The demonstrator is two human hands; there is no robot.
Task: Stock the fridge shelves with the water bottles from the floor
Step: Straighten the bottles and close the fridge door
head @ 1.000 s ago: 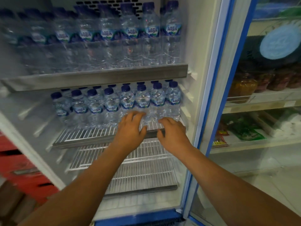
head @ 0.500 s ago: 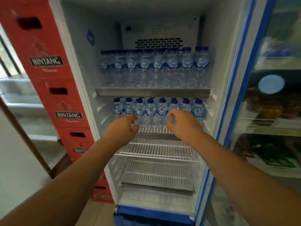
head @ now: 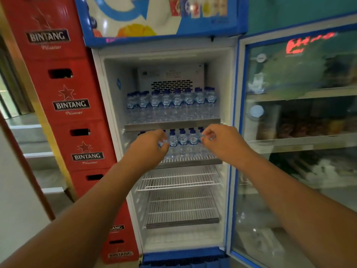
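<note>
- Small water bottles (head: 182, 142) stand in a row toward the rear of the second shelf (head: 191, 161) of the fridge (head: 226, 84). A taller batch (head: 172, 102) fills the shelf above.
- The left hand (head: 148, 147) and right hand (head: 222, 140) reach to that row, fingers (head: 207, 132) half-curled. Whether they pinch a bottle or only touch it, I cannot tell.
- Done well, the row gets squared to the back with labels forward, leaving the front strip for the next batch.
- Two lower wire shelves (head: 179, 180) likely come next.
- A second ago both palms lay flat at the shelf lip. Now the view stands farther back, taking in the banner (head: 158, 16) and red crates (head: 71, 105).
</note>
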